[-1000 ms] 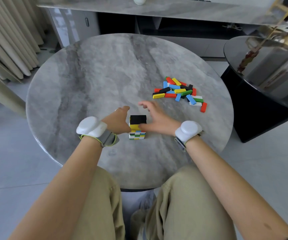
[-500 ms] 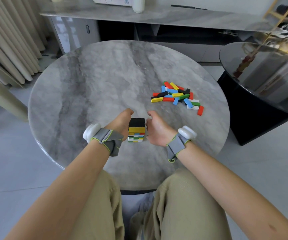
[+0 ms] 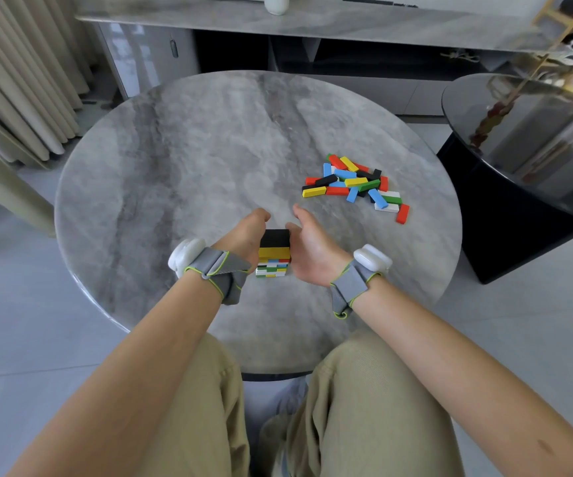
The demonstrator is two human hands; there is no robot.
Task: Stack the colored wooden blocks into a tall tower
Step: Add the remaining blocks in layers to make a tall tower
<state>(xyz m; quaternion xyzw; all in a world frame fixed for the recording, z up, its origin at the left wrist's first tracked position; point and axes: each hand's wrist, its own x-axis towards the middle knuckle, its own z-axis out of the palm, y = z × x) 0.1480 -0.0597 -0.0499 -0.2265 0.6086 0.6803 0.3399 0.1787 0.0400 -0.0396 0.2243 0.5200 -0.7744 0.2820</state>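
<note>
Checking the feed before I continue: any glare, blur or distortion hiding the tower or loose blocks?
Head view: soft, even light; tower and loose blocks sharp; wide-angle bowing toward edges; bright reflections only on the dark side table; left hand and right hand flank the tower closely.

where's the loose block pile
Head view: the pile lies on the round table's right side, beyond and right of the tower and the right hand.

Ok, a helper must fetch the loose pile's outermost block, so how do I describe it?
On the round marble table, find the loose pile of coloured blocks. At its near right corner lies a red block beside a white block; unlike the other reds, it lies clear of the heap.
</note>
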